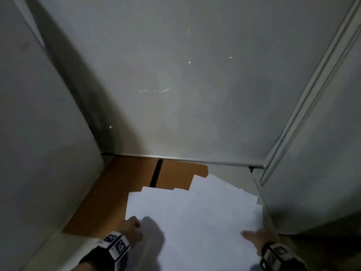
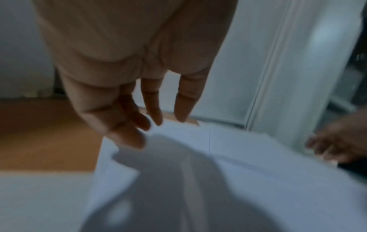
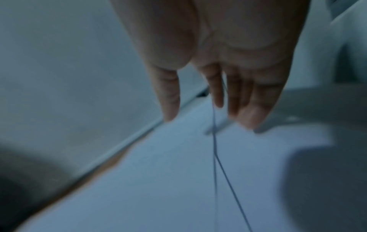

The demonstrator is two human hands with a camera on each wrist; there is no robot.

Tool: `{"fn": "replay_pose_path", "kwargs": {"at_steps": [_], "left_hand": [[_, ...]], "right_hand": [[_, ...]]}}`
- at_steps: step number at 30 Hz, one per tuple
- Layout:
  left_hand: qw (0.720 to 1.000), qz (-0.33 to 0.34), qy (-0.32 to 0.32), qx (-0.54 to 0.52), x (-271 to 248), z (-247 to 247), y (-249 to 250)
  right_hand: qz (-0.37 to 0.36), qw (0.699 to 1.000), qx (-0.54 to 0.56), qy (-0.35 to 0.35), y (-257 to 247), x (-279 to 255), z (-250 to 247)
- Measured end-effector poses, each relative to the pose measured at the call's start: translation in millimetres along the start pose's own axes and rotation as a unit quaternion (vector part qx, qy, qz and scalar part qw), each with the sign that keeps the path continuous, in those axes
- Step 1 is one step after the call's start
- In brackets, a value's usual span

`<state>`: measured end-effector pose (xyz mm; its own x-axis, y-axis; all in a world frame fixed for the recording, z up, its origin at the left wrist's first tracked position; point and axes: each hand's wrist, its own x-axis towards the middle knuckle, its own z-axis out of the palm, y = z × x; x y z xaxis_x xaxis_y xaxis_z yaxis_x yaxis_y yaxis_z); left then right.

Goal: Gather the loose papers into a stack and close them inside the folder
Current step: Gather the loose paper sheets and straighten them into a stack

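Note:
A brown folder (image 1: 109, 200) lies open on the desk, its dark spine (image 1: 156, 176) running towards the back wall. Several white papers (image 1: 195, 212) lie fanned out and uneven over its right half and the desk beside it. My left hand (image 1: 132, 224) is at the papers' left edge; in the left wrist view its fingers (image 2: 155, 113) hang straight just above the papers (image 2: 238, 157), holding nothing. My right hand (image 1: 252, 236) sits at the papers' lower right edge, with straight fingers (image 3: 170, 100) reaching down to the sheets (image 3: 178, 172). I cannot tell whether they touch.
Grey partition walls close in the desk on the left (image 1: 39, 153), back (image 1: 185, 94) and right (image 1: 312, 173). A metal rail (image 1: 175, 158) runs along the foot of the back wall. A strip of pale desk (image 1: 230, 171) shows behind the papers.

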<state>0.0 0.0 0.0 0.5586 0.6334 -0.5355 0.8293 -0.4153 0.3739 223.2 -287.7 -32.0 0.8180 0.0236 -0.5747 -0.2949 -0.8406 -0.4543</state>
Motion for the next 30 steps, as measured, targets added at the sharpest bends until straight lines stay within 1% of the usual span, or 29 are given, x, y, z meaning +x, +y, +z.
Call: {"fn": "replay_pose_path", "kwargs": {"at_steps": [1,2,3,4,6,8,10,12,15,16,19,22,24,27,28,30], "left_hand": [[0.999,-0.011,0.002,0.036,4,6,1],[0.997,-0.037,0.013,0.060,4,13,1],[0.996,-0.056,0.012,0.067,4,19,1],[0.995,-0.083,0.020,0.060,1,26,0],[0.992,-0.109,0.039,0.043,2,35,-3],[0.990,-0.135,0.045,0.018,8,39,-8],[0.989,-0.140,0.050,-0.004,9,38,-9],[0.988,-0.133,0.074,-0.015,12,38,-11],[0.984,-0.126,0.090,-0.088,17,32,-16],[0.986,-0.105,0.096,-0.091,18,29,-18],[0.993,-0.029,0.104,-0.038,20,24,-25],[0.989,0.030,0.142,-0.017,13,20,-25],[0.986,0.043,0.162,-0.014,11,18,-25],[0.989,0.039,0.143,-0.017,12,12,-28],[0.987,0.043,0.149,-0.027,13,9,-29],[0.980,0.046,0.175,-0.082,15,0,-38]], "right_hand": [[0.001,1.000,0.015,0.009,-1,4,5],[0.017,0.999,0.019,0.023,-4,1,10],[0.019,0.999,0.021,0.033,-7,-1,14],[0.027,0.998,0.006,0.050,-9,-6,21],[0.047,0.995,-0.049,0.066,-15,-14,31],[0.055,0.992,-0.089,0.065,-19,-16,37],[0.055,0.993,-0.090,0.053,-22,-16,40],[0.051,0.996,-0.062,0.041,-22,-13,42],[0.039,0.999,0.003,0.032,-22,-8,42],[0.038,0.999,0.014,0.028,-21,-7,41],[0.040,0.999,0.025,0.011,-19,-6,40],[0.025,0.999,0.038,0.001,-14,-2,43],[0.002,0.999,0.044,0.008,-10,1,42],[-0.039,0.997,0.052,0.027,-5,5,35],[-0.047,0.997,0.053,0.022,-3,6,34],[-0.054,0.997,0.057,0.009,1,8,31]]}}
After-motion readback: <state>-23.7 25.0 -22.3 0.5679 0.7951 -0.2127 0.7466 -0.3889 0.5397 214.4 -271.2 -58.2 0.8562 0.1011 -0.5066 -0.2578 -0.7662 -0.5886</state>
